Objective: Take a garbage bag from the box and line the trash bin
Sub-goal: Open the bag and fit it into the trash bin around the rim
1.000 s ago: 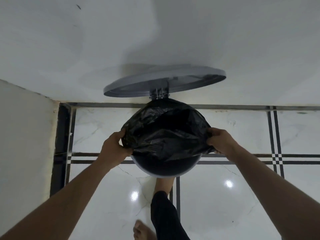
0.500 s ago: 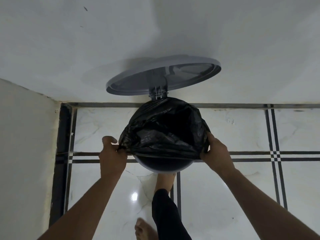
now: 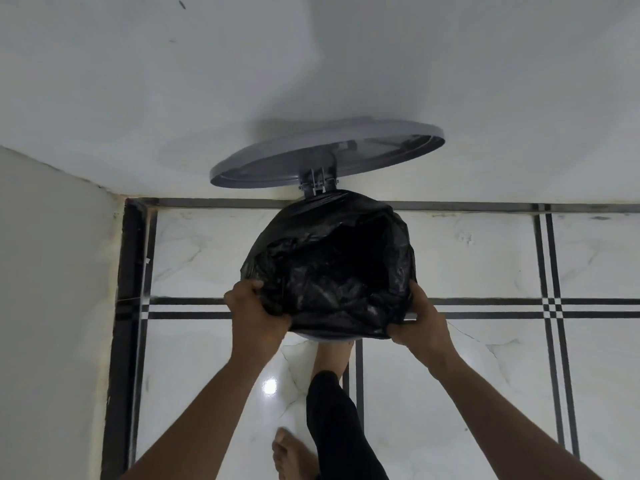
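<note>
Down low, the left hand (image 3: 258, 315) grips the garbage bag (image 3: 332, 268) at its 8 o'clock edge, and the right hand (image 3: 417, 322) grips it at 4 o'clock. Black plastic covers nearly all of the trash bin (image 3: 327, 340); only a pale sliver shows at 6. Its grey lid (image 3: 327, 152) stands open at 12 against the wall (image 3: 311, 64). One foot (image 3: 332, 358) is partly hidden beneath the bin on the tiled floor (image 3: 485, 393).
</note>
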Tool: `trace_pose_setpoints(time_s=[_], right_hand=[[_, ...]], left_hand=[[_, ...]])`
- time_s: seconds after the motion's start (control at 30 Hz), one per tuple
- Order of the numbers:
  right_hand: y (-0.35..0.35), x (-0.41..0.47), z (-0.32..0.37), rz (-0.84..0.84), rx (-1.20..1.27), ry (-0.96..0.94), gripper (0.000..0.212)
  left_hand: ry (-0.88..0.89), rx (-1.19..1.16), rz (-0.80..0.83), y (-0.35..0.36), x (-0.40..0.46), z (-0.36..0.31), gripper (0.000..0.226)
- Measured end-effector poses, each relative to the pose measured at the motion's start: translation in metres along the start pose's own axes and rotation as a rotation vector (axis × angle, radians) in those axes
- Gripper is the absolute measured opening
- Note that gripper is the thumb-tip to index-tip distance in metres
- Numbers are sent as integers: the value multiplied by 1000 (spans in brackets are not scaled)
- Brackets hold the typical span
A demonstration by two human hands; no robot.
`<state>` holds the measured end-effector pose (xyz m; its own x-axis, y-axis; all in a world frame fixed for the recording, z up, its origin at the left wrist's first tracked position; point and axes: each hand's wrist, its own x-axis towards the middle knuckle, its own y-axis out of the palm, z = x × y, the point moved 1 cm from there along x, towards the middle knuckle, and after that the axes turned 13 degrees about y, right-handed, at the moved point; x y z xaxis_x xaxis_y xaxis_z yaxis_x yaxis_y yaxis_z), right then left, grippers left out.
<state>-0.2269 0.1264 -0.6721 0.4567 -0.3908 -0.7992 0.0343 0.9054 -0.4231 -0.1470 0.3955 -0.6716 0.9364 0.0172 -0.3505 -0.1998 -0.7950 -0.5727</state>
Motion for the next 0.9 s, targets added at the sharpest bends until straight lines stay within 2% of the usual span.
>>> trace_pose_setpoints(time_s=[0.1, 0.23, 0.3, 0.4, 0.5, 0.57, 0.63, 0.7, 0.77, 0.8, 0.83, 0.9], right_hand=[[8, -4, -6, -72, -41, 70, 55], [20, -4, -12, -104, -40, 77, 53], [22, 1, -12, -108, -31, 82, 46], [19, 12, -18, -30, 67, 162, 32], [8, 23, -18, 172, 375, 356, 26], [-2, 30, -7, 223, 489, 399, 26], [-15, 37, 11, 194, 573, 373, 23], [-28, 47, 30, 152, 630, 317, 24], [-40, 57, 48, 109, 576, 280, 28], [-44, 60, 57, 62, 487, 252, 32], [-47, 64, 64, -1, 360, 217, 37], [-49, 67, 81, -126, 93, 105, 41]], left_hand=[[161, 89, -21, 6, -25, 11, 54], [78, 48, -63, 10, -53, 22, 73], [81, 81, -73, 11, -49, 28, 73], [104, 204, -97, 5, -24, 30, 58], [120, 282, -75, -5, 12, 28, 40], [117, 296, -20, -11, 36, 28, 29], [62, 218, 96, -19, 54, 23, 27], [-66, -67, 197, -29, 67, 12, 38], [-192, -394, 164, -37, 81, 0, 40], [-213, -474, 134, -40, 88, -5, 36], [-208, -485, 129, -40, 96, -11, 28], [-142, -347, 154, -36, 108, -19, 12]])
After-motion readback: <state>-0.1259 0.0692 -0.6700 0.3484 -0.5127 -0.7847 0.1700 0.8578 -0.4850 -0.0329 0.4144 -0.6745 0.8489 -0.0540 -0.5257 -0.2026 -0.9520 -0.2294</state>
